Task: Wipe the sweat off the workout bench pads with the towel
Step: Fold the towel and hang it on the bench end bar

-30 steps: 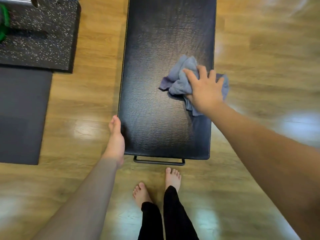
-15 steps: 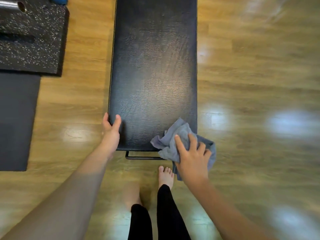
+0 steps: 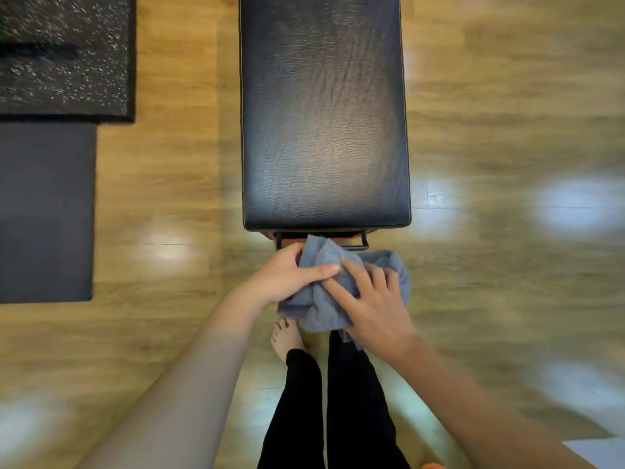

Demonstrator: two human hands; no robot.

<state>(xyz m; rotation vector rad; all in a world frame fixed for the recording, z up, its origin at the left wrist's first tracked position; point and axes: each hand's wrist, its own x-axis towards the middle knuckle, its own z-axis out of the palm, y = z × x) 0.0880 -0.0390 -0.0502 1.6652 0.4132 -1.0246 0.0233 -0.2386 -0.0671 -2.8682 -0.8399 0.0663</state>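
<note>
Below, both hands, left hand (image 3: pixel 284 277) and right hand (image 3: pixel 372 302), gripping grey towel (image 3: pixel 321 306), black bench pad (image 3: pixel 324 130), wood floor (image 3: pixel 507 130).

One view only, and it came from the person's head, aimed steeply down, almost plumb. The near end of the black bench pad (image 3: pixel 324 130) sat centre-top, running away up the frame. Both forearms reached in from the bottom corners, close to the lens, and the wood floor (image 3: pixel 507 130) filled the sides, smeared with blur. No second view shared the scene.
</note>
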